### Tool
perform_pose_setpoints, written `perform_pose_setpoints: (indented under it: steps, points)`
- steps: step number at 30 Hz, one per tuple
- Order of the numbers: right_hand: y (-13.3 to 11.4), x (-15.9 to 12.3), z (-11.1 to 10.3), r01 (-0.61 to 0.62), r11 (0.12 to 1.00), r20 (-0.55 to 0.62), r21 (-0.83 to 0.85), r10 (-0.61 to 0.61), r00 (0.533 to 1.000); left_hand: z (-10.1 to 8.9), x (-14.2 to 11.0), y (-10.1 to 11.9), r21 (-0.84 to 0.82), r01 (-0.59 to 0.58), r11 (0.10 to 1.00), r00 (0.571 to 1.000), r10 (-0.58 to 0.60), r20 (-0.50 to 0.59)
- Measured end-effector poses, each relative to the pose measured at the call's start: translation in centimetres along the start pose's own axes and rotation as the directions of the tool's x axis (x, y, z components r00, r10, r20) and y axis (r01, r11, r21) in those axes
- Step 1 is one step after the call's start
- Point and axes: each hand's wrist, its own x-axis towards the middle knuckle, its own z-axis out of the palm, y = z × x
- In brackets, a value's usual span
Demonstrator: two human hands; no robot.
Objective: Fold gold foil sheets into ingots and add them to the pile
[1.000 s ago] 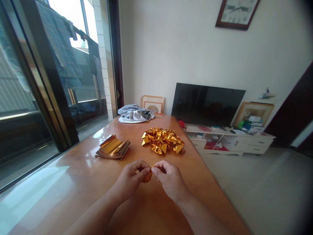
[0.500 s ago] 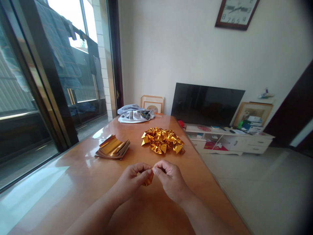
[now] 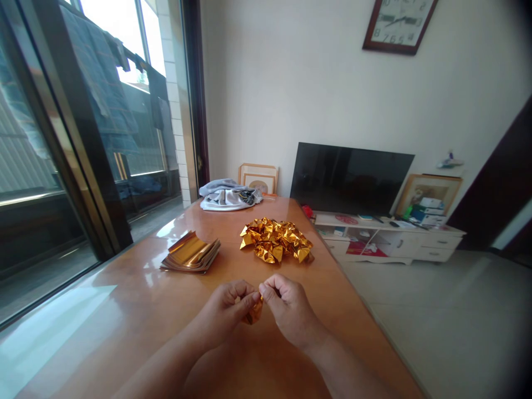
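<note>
Between my two hands is a small folded piece of gold foil paper point(image 3: 253, 315), partly hidden by the fingers. My left hand point(image 3: 228, 307) is closed on it from the left, thumb on top. From the right, my right hand point(image 3: 286, 307) pinches its upper edge between thumb and forefinger. Beyond the hands, a heap of folded gold foil pieces point(image 3: 275, 238) lies on the wooden table point(image 3: 233, 354). To the left rests a stack of gold foil sheets point(image 3: 192, 252), its top sheets curling upward.
Bundled grey and white cloth point(image 3: 228, 195) lies at the table's far end, before leaning picture frames point(image 3: 258, 176). A television point(image 3: 351, 177) stands on a low white cabinet point(image 3: 390, 241) beyond the table's right edge. A glass sliding door point(image 3: 78, 127) borders the left side.
Both hands have shifted only slightly, and a bit more of the gold foil paper shows below the left fingers. The heap and the stack stay where they were.
</note>
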Motion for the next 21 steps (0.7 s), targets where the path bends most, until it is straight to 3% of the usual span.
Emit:
perform_pose_setpoints:
  steps: [4, 9, 14, 21]
  points:
    - [0.5, 0.3, 0.0, -0.102, 0.99, 0.034, 0.099, 0.099, 0.995, 0.2, -0.1, 0.6, -0.07, 0.06, 0.996, 0.998, -0.06, -0.006]
    - [1.4, 0.5, 0.0, -0.261, 0.915, 0.042, 0.308, 0.261, 0.964, 0.1, -0.1, 1.0, -0.124, 0.106, 0.987, 0.994, -0.11, -0.027]
    - [1.0, 0.4, 0.0, -0.182, 0.962, 0.011, 0.202, 0.184, 0.983, 0.0, 0.1, 0.9, -0.137, 0.118, 0.983, 0.991, -0.125, -0.042]
    - [0.7, 0.6, -0.3, -0.127, 0.978, -0.152, 0.167, 0.153, 0.977, 0.0, 0.0, 1.1, -0.166, 0.122, 0.978, 0.99, -0.132, -0.047]
